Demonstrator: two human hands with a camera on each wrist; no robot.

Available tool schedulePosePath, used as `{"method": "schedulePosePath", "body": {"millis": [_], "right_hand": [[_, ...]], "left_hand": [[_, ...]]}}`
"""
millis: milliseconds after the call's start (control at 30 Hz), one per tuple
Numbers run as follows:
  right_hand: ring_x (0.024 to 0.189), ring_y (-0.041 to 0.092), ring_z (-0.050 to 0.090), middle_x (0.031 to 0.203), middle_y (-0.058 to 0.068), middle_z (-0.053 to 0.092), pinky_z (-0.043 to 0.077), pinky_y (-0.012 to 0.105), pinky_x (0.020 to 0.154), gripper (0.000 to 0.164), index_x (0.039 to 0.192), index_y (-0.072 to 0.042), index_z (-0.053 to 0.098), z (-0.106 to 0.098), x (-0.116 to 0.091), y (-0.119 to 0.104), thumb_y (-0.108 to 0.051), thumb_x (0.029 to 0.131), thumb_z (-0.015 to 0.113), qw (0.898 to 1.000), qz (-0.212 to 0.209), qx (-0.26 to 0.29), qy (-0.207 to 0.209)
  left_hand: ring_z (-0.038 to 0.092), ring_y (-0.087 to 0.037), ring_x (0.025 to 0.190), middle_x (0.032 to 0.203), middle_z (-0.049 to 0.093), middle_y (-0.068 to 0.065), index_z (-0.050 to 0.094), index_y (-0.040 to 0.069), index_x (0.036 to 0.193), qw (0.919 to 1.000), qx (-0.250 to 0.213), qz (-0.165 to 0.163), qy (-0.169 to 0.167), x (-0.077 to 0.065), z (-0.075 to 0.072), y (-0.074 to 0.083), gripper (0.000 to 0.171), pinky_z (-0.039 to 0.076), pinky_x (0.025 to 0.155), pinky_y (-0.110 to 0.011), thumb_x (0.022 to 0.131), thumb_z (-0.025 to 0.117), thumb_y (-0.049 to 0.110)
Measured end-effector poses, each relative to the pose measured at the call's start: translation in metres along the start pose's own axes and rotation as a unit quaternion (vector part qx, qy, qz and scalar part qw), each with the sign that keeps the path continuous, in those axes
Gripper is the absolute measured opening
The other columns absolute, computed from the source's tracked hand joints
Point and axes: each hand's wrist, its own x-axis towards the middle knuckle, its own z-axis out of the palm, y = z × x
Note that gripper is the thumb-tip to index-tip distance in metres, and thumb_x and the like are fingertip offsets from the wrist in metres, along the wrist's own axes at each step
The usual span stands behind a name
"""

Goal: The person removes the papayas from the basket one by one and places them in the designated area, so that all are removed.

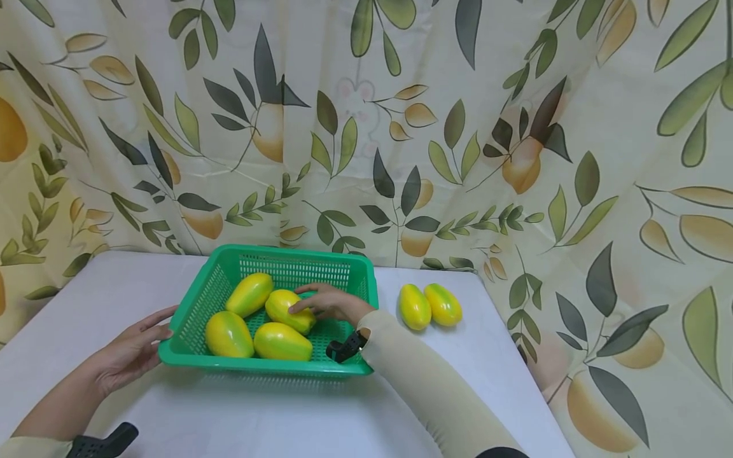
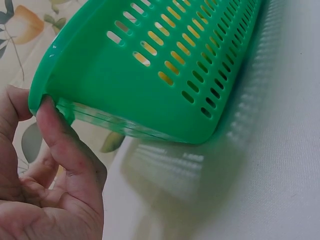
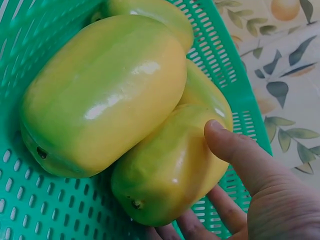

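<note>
A green plastic basket (image 1: pixel 229 364) holds several glossy yellow-green fruits that look like papayas. My left hand (image 1: pixel 134 350) pinches the basket's left rim, thumb and forefinger on either side of it in the left wrist view. Inside the basket, my right hand (image 1: pixel 335 303) holds the papaya (image 1: pixel 289 310) at the middle right. In the right wrist view the thumb (image 3: pixel 237 150) lies on top of this papaya (image 3: pixel 165 170), with the other fingers partly hidden along its far side. Another papaya (image 3: pixel 105 95) lies close beside it.
Two more papayas, a left one (image 1: pixel 415 307) and a right one (image 1: pixel 443 305), lie side by side on the white table (image 1: pixel 258 420), right of the basket. A leaf-patterned curtain (image 1: pixel 366 127) hangs behind the table. Each forearm wears a black wrist strap.
</note>
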Motion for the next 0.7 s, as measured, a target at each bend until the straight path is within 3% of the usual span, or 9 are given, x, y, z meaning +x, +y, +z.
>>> {"method": "schedulePosePath", "body": {"millis": [700], "right_hand": [[0.127, 0.038, 0.051, 0.136, 0.015, 0.052, 0.044, 0.055, 0.108, 0.062, 0.137, -0.014, 0.056, 0.0006, 0.0023, -0.0010, -0.021, 0.081, 0.080, 1.000, 0.010, -0.011, -0.001]], "left_hand": [[0.072, -0.015, 0.091, 0.105, 0.067, 0.005, 0.052, 0.040, 0.111, 1.0000, -0.003, 0.001, 0.009, -0.0006, 0.0012, -0.0001, 0.032, 0.059, 0.085, -0.028, 0.099, 0.052, 0.011]]}}
